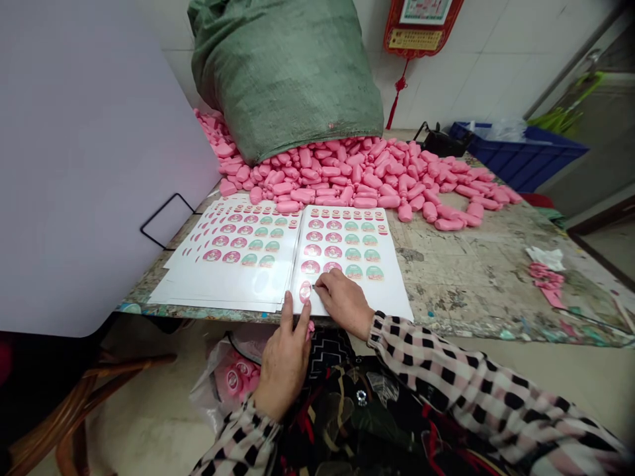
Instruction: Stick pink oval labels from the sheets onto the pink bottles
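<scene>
Two stacks of white sticker sheets lie at the table's near edge; the right sheet (347, 254) carries rows of round pink and green stickers. My right hand (342, 301) rests on that sheet, fingertips pinched at a pink sticker (305, 291) near the lower left corner. My left hand (285, 357) sits just below the table edge, fingers closed round a small pink piece that barely shows at its right side. A heap of pink plastic pieces (357, 178) lies further back on the table.
A big green woven sack (282, 73) lies on the pink heap. A white board (84, 152) stands at left. A clear bag of labelled pink pieces (231, 380) sits by my lap. A blue crate (520, 155) is at far right, pink scraps (546, 277) beside it.
</scene>
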The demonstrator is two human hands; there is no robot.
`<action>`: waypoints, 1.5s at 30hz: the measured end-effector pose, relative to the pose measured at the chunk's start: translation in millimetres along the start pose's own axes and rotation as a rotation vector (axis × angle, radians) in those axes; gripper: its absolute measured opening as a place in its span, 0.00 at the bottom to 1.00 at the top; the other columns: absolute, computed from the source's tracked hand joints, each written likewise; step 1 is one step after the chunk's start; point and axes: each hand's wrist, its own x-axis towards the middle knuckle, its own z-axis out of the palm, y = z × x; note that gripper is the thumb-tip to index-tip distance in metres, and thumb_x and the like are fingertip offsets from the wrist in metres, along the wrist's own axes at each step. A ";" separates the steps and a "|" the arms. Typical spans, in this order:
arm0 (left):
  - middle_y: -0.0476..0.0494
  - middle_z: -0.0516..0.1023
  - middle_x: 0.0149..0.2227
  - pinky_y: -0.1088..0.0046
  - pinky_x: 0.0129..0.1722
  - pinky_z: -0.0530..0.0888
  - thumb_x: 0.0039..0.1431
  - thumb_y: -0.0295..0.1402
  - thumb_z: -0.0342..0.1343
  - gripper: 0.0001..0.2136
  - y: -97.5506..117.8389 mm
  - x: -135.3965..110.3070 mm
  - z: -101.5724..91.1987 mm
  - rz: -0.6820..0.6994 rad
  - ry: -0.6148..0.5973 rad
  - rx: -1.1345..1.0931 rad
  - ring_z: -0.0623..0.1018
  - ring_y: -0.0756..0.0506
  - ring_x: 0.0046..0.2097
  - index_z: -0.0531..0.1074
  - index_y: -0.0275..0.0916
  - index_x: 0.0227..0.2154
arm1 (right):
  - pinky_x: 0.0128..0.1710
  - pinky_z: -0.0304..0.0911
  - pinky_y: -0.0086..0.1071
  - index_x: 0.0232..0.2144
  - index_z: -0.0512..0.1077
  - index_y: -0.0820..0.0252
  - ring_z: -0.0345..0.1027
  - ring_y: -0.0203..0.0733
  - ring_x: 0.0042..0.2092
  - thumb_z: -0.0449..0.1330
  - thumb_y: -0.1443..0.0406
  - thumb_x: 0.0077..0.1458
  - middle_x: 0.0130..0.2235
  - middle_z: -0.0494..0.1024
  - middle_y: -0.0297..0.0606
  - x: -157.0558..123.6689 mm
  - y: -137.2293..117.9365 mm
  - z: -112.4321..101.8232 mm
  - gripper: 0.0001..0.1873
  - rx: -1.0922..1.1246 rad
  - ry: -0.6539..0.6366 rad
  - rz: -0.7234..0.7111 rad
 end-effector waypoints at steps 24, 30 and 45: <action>0.36 0.44 0.65 0.71 0.34 0.72 0.63 0.29 0.39 0.25 0.5 4.9 3.7 0.063 -0.009 0.087 0.76 0.47 0.39 0.46 0.42 0.62 | 0.35 0.54 0.28 0.35 0.67 0.58 0.63 0.35 0.37 0.47 0.63 0.61 0.38 0.68 0.37 0.7 -0.4 -0.2 0.10 -0.016 -0.012 0.015; 0.35 0.47 0.65 0.71 0.33 0.73 0.62 0.29 0.40 0.26 5.5 7.5 1.8 0.037 -0.004 0.121 0.76 0.47 0.37 0.44 0.41 0.63 | 0.35 0.54 0.28 0.36 0.68 0.58 0.63 0.35 0.38 0.48 0.63 0.61 0.37 0.68 0.37 0.1 -1.2 -1.3 0.10 -0.008 -0.018 0.017; 0.30 0.39 0.65 0.71 0.30 0.73 0.59 0.27 0.44 0.30 9.5 7.6 2.7 0.021 -0.046 0.161 0.76 0.48 0.34 0.43 0.45 0.63 | 0.34 0.54 0.29 0.35 0.68 0.59 0.63 0.38 0.37 0.46 0.63 0.61 0.38 0.67 0.39 3.6 0.2 -4.2 0.11 -0.142 -0.034 -0.093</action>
